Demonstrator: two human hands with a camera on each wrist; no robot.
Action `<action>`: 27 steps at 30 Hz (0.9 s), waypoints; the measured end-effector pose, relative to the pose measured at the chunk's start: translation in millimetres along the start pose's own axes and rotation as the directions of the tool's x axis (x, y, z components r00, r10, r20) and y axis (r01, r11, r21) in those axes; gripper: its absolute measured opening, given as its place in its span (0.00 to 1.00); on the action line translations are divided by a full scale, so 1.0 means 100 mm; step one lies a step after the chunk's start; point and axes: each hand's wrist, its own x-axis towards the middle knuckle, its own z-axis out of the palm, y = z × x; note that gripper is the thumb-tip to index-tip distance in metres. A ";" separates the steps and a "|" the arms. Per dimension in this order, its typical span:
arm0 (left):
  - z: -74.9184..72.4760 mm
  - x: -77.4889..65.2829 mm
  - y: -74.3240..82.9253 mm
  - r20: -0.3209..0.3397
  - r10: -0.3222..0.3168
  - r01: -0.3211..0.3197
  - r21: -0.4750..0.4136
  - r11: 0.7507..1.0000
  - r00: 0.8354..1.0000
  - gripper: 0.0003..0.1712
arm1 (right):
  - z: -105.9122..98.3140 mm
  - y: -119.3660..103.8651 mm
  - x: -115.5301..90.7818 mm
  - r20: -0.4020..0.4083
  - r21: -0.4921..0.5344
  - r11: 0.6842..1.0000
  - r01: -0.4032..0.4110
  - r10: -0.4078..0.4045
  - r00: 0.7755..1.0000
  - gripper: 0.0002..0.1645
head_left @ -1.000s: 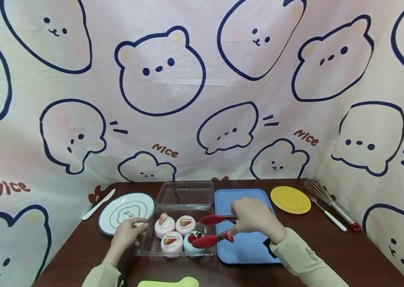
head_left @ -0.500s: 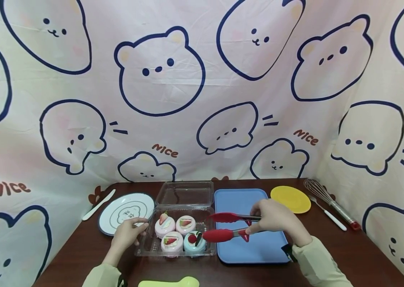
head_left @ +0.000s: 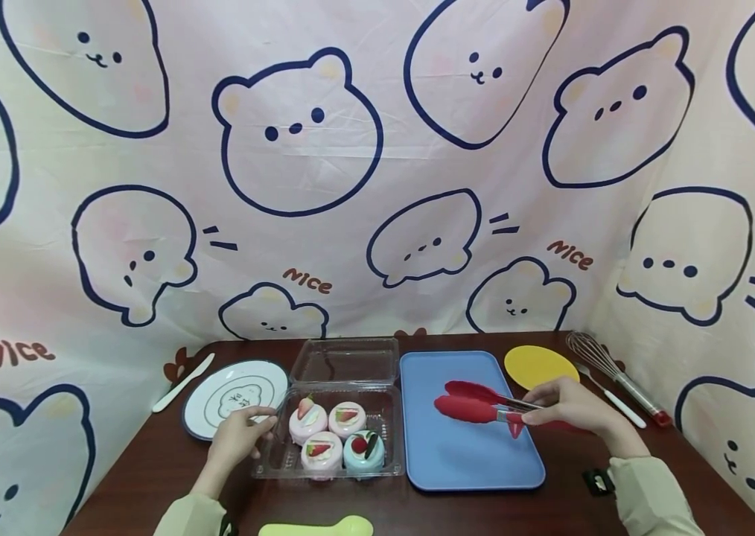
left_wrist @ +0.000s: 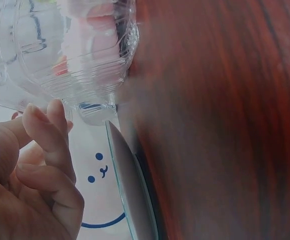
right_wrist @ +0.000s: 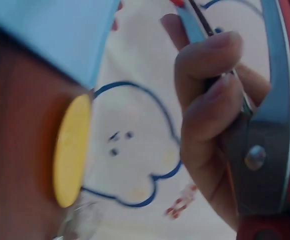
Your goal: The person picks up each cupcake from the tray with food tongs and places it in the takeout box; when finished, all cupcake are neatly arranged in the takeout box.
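My left hand (head_left: 238,438) grips the left rim of an open clear plastic box (head_left: 269,467). In the left wrist view its curled fingers meet the box's edge. Inside sit three pink cupcakes, one of them a pink cupcake (head_left: 308,423) with a strawberry on top, and a blue cupcake (head_left: 364,454) with a red berry. My right hand (head_left: 568,408) holds red-tipped tongs (head_left: 474,408) above the blue tray (head_left: 471,469). The two red tips lie close together with nothing seen between them. In the right wrist view, fingers curl around one metal arm of the tongs (right_wrist: 277,65).
A white plate (head_left: 206,402) and a white knife (head_left: 183,383) lie at the left. At the right are a yellow plate (head_left: 531,365), a whisk (head_left: 619,376) and a white-handled fork (head_left: 627,409). A light green handle (head_left: 317,530) shows at the near edge.
My right hand has drawn the tongs rightward, from over the blue cupcake to over the tray, and their spread tips have come together. The left hand stays at the box.
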 end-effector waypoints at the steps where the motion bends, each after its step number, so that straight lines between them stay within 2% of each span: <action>1: 0.00 0.00 0.00 0.000 0.001 -0.001 0.001 1.000 1.000 0.19 | -0.02 0.07 -0.01 -0.004 0.016 1.000 -0.006 0.006 1.000 0.26; 4: 0.00 0.00 0.00 -0.001 0.002 -0.002 0.004 1.000 1.000 0.19 | -0.08 0.25 -0.04 -0.026 0.052 0.999 -0.016 0.018 0.999 0.26; 7: 0.00 0.00 0.00 -0.001 0.001 -0.001 0.001 1.000 1.000 0.19 | -0.11 0.43 -0.07 -0.087 0.047 0.998 -0.052 0.056 0.995 0.27; 14: 0.00 0.00 0.00 0.000 -0.003 0.003 -0.001 1.000 1.000 0.19 | -0.17 0.75 -0.15 -0.237 -0.005 0.977 -0.215 0.207 0.949 0.37; 20: 0.00 0.01 0.00 0.000 -0.002 0.002 0.002 1.000 1.000 0.20 | -0.22 0.96 -0.20 -0.318 -0.040 0.964 -0.262 0.236 0.918 0.42; 27: 0.00 0.00 0.01 0.001 -0.003 0.003 0.005 1.000 1.000 0.20 | -0.21 1.11 -0.21 -0.350 -0.061 0.948 -0.313 0.273 0.896 0.46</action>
